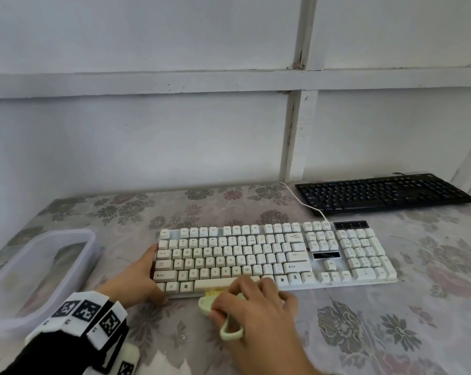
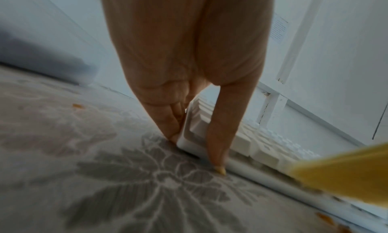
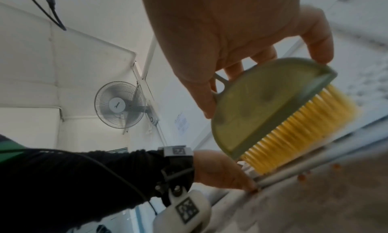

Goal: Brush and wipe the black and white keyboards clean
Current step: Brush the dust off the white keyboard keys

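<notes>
White panelled walls with painted battens stand behind your work surface, a table (image 1: 391, 334) under a grey and pink floral cloth.

White keyboard (image 1: 274, 255): it lies flat across the middle of the table in front of you, its white cable (image 1: 300, 200) running back toward the wall. Black keyboard (image 1: 383, 193): it lies at the far right, behind the white one and apart from it, with neither hand on it.

Your left hand (image 1: 137, 277) is at the near left corner of the white keyboard. The left wrist view shows the thumb down against the front edge and the other fingers (image 2: 168, 123) against the left end, so the corner is clasped between them.

Your right hand (image 1: 258, 312) has its fingers wrapped around a pale green brush (image 1: 220, 307), with the loop of the handle showing below the knuckles. The right wrist view shows its yellow bristles (image 3: 300, 130) down at the front edge of the white keyboard, near the space bar. Small orange specks (image 3: 302, 178) lie on the cloth just beside that edge.

Container: a clear plastic tub (image 1: 74, 266) sits on the table at your left, near the left hand but not touching it. Its contents cannot be made out through the wall.

A wall fan (image 3: 119, 104) shows in the right wrist view.
</notes>
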